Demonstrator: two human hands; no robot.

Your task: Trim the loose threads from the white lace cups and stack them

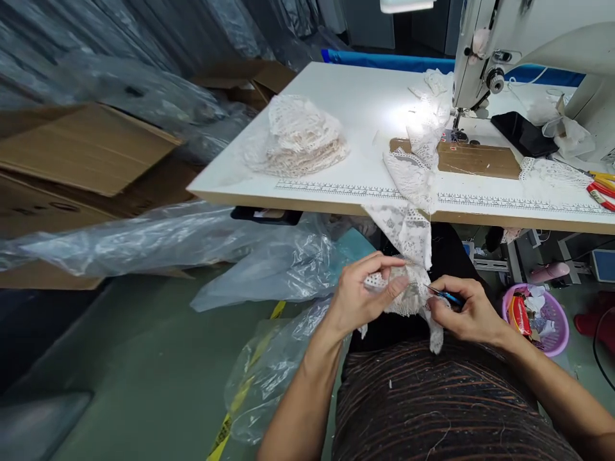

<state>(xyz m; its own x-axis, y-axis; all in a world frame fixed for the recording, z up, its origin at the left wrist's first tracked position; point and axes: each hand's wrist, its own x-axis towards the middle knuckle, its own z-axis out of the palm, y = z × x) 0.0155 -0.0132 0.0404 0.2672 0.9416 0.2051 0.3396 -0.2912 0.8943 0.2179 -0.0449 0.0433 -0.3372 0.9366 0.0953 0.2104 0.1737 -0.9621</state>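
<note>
White lace fabric (408,234) hangs from the table edge down to my lap, its upper part lying on the table beside the sewing machine's needle. My left hand (368,291) pinches the lace between thumb and fingers. In my right hand (468,310) is a small blue tool (448,296), closed in the fingers, with its thin tip against the lace. A loose lace end dangles below, between the two hands.
A lace pile (302,137) sits on the white table (336,86). The sewing machine (473,57), a black phone (523,133) and red-handled scissors (600,194) are at right. Cardboard boxes (86,147) stand left. A purple basket (560,339) is below right.
</note>
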